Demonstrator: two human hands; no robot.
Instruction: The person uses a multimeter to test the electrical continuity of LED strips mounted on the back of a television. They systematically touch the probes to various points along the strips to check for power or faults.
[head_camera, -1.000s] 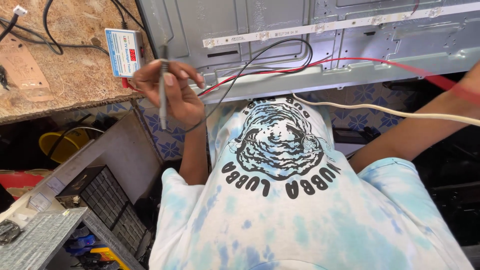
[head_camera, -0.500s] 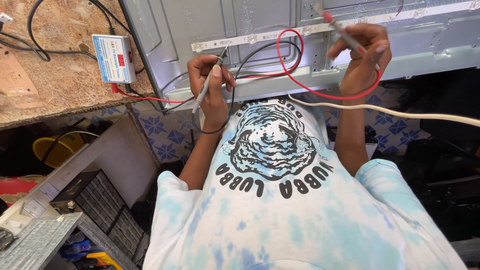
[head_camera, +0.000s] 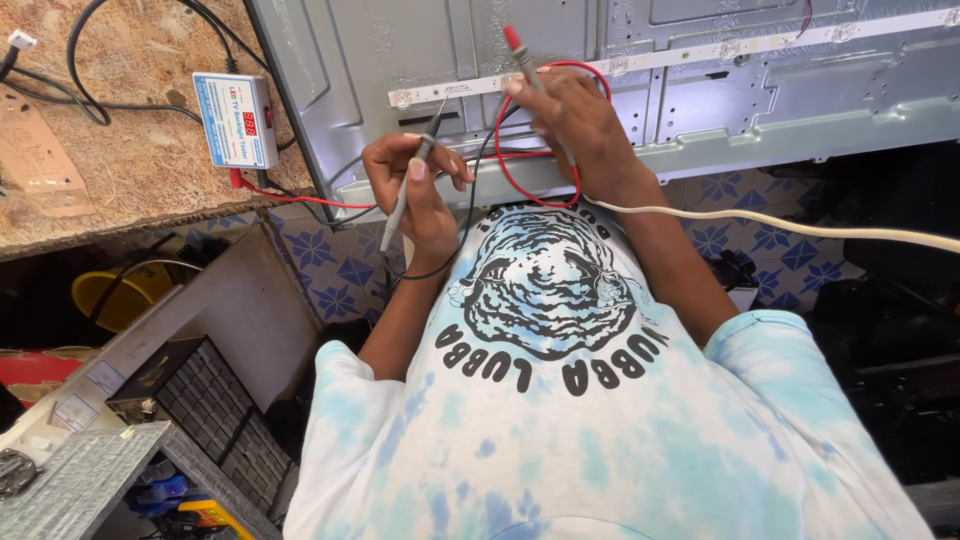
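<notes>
While both hands work over the grey sheet-metal panel (head_camera: 720, 110) lying across the bench edge, each is closed around one test probe. Left hand (head_camera: 415, 190): fingers curled shut on the grey-black probe (head_camera: 410, 185), held slanting, its tip pointing up toward the near end of the white LED strip (head_camera: 640, 62) — whether tip and strip touch cannot be told. Right hand (head_camera: 575, 125): fingers pinched tight round the red probe (head_camera: 522, 55), whose red end stands up past the fingertips and lies over the same strip, a little further along it than the other probe. Red lead (head_camera: 505, 165): loops from the right hand down across the panel's lower lip. Black lead (head_camera: 470, 215): runs between the two hands and curves down below the left wrist. White tester box (head_camera: 236, 120) with a small red display: lies on the speckled worktop (head_camera: 130, 170) left of the panel, well apart from both hands, a red wire leaving its lower end toward the panel. Cream cable (head_camera: 800, 225): crosses from behind the right forearm out to the right edge of the view. Tie-dye blue-and-white shirt (head_camera: 560, 440) — fills the lower half of the view. Small-parts drawer cabinet (head_camera: 200, 410): stands on the floor at lower left, beside blue-patterned tiles (head_camera: 340, 270).
</notes>
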